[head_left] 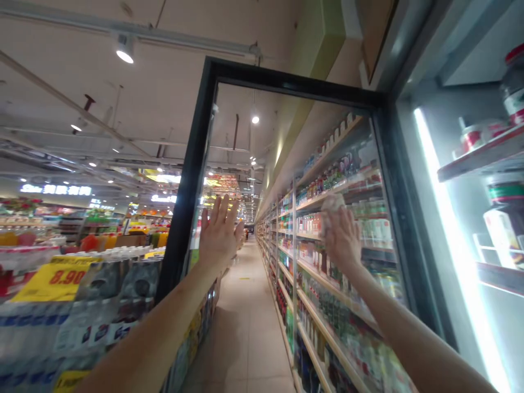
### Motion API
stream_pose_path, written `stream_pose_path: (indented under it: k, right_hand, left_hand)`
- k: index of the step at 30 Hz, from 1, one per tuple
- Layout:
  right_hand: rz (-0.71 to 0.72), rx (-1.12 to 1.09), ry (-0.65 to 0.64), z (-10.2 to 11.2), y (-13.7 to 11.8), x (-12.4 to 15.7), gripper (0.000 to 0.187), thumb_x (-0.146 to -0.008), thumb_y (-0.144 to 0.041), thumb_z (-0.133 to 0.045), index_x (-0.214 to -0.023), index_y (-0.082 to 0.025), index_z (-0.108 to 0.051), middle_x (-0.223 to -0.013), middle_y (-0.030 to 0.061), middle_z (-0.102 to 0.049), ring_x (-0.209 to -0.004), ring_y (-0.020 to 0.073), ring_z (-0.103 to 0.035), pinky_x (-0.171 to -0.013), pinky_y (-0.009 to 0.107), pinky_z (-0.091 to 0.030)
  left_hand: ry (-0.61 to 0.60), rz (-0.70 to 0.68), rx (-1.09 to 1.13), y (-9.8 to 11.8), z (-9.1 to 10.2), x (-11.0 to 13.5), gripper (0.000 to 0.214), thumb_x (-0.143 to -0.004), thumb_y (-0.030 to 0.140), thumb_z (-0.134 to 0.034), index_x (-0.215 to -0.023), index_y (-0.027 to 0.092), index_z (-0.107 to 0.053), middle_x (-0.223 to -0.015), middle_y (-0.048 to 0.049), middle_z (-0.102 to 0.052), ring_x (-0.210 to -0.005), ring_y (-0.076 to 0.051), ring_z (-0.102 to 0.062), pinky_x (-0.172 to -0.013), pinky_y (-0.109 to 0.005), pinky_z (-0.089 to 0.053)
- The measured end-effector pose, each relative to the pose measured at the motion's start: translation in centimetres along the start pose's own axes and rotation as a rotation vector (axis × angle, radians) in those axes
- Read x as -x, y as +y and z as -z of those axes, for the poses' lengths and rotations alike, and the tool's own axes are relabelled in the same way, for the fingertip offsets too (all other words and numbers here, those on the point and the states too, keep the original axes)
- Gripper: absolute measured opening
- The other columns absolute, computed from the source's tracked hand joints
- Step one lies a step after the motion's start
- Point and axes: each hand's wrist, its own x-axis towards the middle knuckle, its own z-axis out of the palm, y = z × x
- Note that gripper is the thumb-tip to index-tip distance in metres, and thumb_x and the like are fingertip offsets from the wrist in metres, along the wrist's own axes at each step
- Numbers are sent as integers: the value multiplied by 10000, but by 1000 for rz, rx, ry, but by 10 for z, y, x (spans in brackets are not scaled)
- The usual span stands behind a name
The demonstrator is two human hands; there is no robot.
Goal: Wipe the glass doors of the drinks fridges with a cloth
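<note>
In front of me a glass door (251, 284) with a dark frame (295, 84) stands swung out from a lit cooler. My left hand (219, 234) is raised with fingers spread, its palm at the glass near the left side of the frame. Farther right, my right hand (343, 240) is at the same pane, its fingers over a crumpled whitish cloth (333, 204). Motion smears this hand, and its palm side is hidden from me. Through the pane show long shelves of bottles (315, 234).
On the right, the cooler's shelf (478, 155) holds bottles beside a bright light strip (454, 234). Stacked packs of bottled drinks (98, 322) with a yellow price sign (53, 278) stand at the left. A tiled aisle floor (241, 327) runs away ahead.
</note>
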Motion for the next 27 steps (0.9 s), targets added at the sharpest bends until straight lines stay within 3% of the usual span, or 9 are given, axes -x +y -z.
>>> stream_pose_path:
  k: [3,5,9,11,13,17,22,24,27]
  right_hand:
    - [-317,16,112,3,39,-21,517,-874,-257,-315,-1320,-41,-459,-1411,250,-366,-1349,355,-282,-1032,578,-298]
    - [-297,7,99,1,27,-26,514,-869,-259,-334,-1323,-55,-463,-1420,234,-362,-1352,351,-278,-1036,556,-310]
    - [77,-75,-80,-12,-72,-10,498,-868,-239,-378,-1363,-219,-424,-1488,86,-311,-1395,288,-207,-1089,518,-269]
    - [174,-129,-145,-16,-118,-2,512,-866,-235,-395,-1379,-227,-395,-1511,79,-258,-1415,283,-139,-1104,534,-229]
    - [192,-195,-180,-15,-137,0,532,-862,-233,-401,-1393,-216,-371,-1519,86,-236,-1423,280,-101,-1108,543,-210]
    - [289,-363,-182,-8,-95,-4,495,-852,-227,-384,-1344,-232,-440,-1472,64,-345,-1397,232,-224,-1101,479,-279]
    - [18,-122,12,-7,-27,-5,430,-895,-290,-343,-1293,-216,-487,-1443,94,-390,-1367,262,-296,-1089,548,-244]
    - [36,-42,-26,-9,-23,-3,445,-899,-307,-350,-1319,-203,-456,-1452,105,-375,-1370,265,-289,-1094,543,-238]
    - [53,-21,-25,-10,-29,-1,457,-903,-301,-344,-1346,-217,-420,-1456,97,-371,-1376,250,-279,-1097,526,-245]
  left_hand:
    - [15,5,1,0,-1,0,496,-905,338,-358,-1375,181,-377,-1471,-120,-326,-1384,-284,-242,-1109,-534,-206]
    - [29,3,15,-2,-3,0,495,-899,335,-373,-1368,180,-385,-1466,-128,-332,-1381,-292,-247,-1104,-552,-202]
    - [84,-2,153,4,-5,-2,454,-898,320,-373,-1328,185,-428,-1452,-124,-361,-1382,-289,-247,-1109,-575,-174]
    - [99,-29,343,18,-5,-6,436,-917,302,-321,-1327,190,-417,-1440,-104,-386,-1368,-239,-290,-1116,-502,-243]
    - [50,-70,558,37,-5,-13,443,-935,310,-265,-1343,184,-383,-1403,-93,-438,-1320,-183,-375,-1087,-399,-338]
    - [-39,-14,640,79,-9,-22,484,-941,356,-251,-1356,125,-345,-1366,-139,-469,-1280,-196,-429,-1059,-378,-378]
    - [-76,-26,249,112,-20,-19,543,-875,405,-446,-1328,112,-385,-1486,-177,-266,-1401,-315,-163,-1120,-510,-228]
    - [-122,-83,152,100,-19,-26,534,-892,386,-411,-1348,114,-366,-1505,-160,-227,-1413,-297,-119,-1134,-501,-193]
    - [-151,-130,69,43,-6,-51,492,-901,304,-365,-1349,103,-378,-1503,-153,-238,-1413,-280,-134,-1144,-504,-153]
